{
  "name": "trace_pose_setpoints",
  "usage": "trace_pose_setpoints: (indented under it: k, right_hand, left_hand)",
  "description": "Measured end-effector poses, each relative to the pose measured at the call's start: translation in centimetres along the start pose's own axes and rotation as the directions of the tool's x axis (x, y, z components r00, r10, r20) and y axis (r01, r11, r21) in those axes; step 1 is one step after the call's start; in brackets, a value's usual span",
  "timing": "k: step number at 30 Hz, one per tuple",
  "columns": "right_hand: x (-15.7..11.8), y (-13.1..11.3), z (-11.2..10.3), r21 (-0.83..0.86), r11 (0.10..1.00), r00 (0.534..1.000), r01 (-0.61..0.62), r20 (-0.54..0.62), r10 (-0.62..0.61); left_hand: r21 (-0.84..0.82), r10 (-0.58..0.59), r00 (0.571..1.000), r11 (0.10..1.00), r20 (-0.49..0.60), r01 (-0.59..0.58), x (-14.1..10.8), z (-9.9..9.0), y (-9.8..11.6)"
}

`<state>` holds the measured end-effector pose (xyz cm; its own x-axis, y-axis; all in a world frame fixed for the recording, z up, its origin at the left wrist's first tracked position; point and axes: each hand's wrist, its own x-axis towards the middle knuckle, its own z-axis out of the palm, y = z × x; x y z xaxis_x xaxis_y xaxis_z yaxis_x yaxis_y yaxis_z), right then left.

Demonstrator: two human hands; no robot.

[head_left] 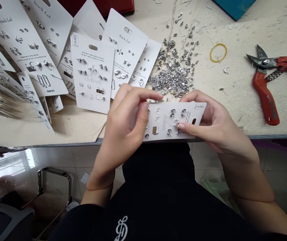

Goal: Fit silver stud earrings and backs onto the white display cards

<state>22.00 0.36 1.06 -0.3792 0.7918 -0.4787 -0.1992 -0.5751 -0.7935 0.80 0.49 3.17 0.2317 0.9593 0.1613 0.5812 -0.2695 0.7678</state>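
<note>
A white earring card [163,129] is held sideways at the table's front edge, its back side with several earring posts and backs facing me. My left hand [127,117] grips the card's left end, the thumb in front and the index finger reaching over the top edge. At the other end, my right hand [216,122] pinches the card, its thumb pressed on the face near a clear earring back. The fingers behind the card are partly hidden. Just beyond lies a pile of small metal earring backs [174,75].
More earring cards [93,77] overlap at the left, some standing in a bundle. Red-handled pliers [266,97] lie at the right, with a yellow rubber band [218,53] nearby. A teal object [236,8] and a dark red box [118,6] sit at the back.
</note>
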Motion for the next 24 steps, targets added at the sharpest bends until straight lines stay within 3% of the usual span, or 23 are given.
trace_pose_setpoints:
  k: [9,13,18,24]
  right_hand:
    - [0.1,0.8,-0.1,0.001,1.0,0.995,0.025,-0.096,-0.025]
    - [0.1,1.1,-0.2,-0.026,0.996,0.987,0.084,-0.136,-0.087]
    - [0.1,1.0,-0.6,-0.074,0.987,0.97,0.141,-0.191,-0.153]
    - [-0.1,0.8,-0.7,-0.131,0.983,0.979,0.126,-0.146,-0.145]
  left_hand:
    - [-0.148,-0.092,0.981,0.987,-0.173,0.066,-0.2,1.0,-1.4]
    - [-0.262,-0.17,0.979,0.955,-0.115,0.135,-1.1,0.9,-2.2]
    - [-0.255,-0.234,0.972,0.942,-0.022,0.221,-2.4,0.1,-2.1]
    - [-0.308,-0.273,0.962,0.914,0.017,0.265,-2.8,-0.1,-2.2]
